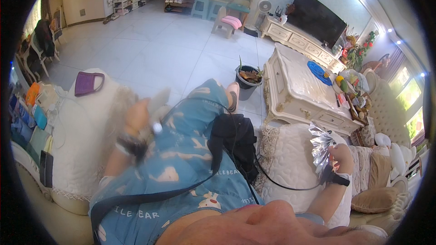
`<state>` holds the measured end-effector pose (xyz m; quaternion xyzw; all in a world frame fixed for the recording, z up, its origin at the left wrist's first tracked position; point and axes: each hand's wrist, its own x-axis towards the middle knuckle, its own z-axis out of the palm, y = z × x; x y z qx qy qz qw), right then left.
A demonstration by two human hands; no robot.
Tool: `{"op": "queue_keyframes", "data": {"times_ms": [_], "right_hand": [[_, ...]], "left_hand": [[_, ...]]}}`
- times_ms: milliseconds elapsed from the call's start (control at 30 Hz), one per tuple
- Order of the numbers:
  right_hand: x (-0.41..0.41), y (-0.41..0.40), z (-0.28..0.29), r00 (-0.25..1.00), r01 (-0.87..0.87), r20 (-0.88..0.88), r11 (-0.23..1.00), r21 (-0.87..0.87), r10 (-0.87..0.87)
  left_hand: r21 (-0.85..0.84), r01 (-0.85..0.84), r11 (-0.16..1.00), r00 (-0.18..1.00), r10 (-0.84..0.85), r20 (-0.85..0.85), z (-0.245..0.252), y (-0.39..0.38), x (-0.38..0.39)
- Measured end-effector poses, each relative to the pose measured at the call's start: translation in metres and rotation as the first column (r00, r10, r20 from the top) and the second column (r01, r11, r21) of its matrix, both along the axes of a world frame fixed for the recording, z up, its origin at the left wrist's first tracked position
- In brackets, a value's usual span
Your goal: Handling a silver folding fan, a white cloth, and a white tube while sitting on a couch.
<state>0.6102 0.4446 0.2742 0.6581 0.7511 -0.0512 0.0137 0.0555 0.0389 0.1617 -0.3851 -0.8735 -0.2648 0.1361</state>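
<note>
My right hand (341, 156), at the right, grips a pleated sheet of shiny silver foil (320, 144), fanned out above the white quilted sofa cover. A dark band (335, 176) circles that wrist, with a black cable (282, 185) running from it. At the left, my left hand (137, 115) is blurred by motion. A pale grey smear (160, 98) shows beside its fingers; whether the hand holds it is unclear. A dark band (133, 145) is on this wrist too. Across my lap, over a blue printed dress (184, 149), lies a black bag (231, 136) with a strap.
A purple woven bag (89, 84) and a dark phone-like object (46, 169) rest on the sofa cover to the left. Ahead stand a potted plant (249, 76) and a cream coffee table (289, 71) with a blue item (319, 72) on top. Brown cushions (374, 199) lie at right.
</note>
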Motion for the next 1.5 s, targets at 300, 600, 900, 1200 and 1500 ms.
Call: {"op": "queue_keyframes", "data": {"times_ms": [300, 600, 900, 1200, 1500], "right_hand": [[-0.042, -0.029, 0.017, 0.957, -0.245, 0.091, 0.605, 0.757, 0.274], [-0.036, 0.000, -0.012, 0.766, -0.220, -0.576, 0.958, 0.183, 0.286], [-0.023, -0.012, 0.009, 0.853, -0.210, -0.382, 0.905, 0.370, 0.354], [0.033, -0.060, 0.076, 0.988, 0.075, -0.153, 0.931, 0.359, -0.020], [0.012, -0.002, 0.021, 0.919, -0.122, -0.328, 0.949, 0.289, 0.218]], "left_hand": [[0.045, 0.113, 0.993, 0.988, -0.107, -0.108, -0.012, 0.000, -0.005], [-0.043, 0.078, 0.996, 0.995, -0.075, 0.067, 0.012, -0.001, 0.016], [-0.065, 0.088, 0.994, 0.989, -0.095, -0.112, 0.003, -0.002, 0.008], [-0.027, 0.101, 0.994, 0.994, -0.103, -0.044, -0.020, -0.006, -0.018], [-0.102, 0.081, 0.992, 0.996, -0.083, -0.023, 0.002, -0.004, -0.001]]}}
